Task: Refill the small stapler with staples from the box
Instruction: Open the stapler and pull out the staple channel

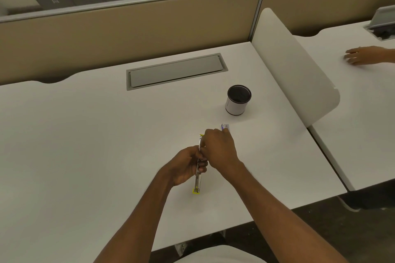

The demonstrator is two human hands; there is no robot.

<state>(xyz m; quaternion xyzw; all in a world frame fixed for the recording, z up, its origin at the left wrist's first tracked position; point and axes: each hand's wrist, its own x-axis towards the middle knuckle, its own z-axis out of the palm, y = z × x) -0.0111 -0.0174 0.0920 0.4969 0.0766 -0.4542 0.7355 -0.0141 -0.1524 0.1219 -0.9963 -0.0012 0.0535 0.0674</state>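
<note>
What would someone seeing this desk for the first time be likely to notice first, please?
Probably the two hands meeting at the desk's near centre: the left hand grips an opened yellow-ended stapler while the right hand works at its upper part. Just beyond the right hand lies a small staple box, and farther back to the right stands a dark-lined cup.

Bare forearms, no sleeves, white top

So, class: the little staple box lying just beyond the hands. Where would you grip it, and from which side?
Probably from above, pinching across its two long edges. The staple box lies flat and low on the desk, so only its thin sides offer a grip. The right hand sits just in front of it, nearest, while the left hand holds the stapler.
</note>
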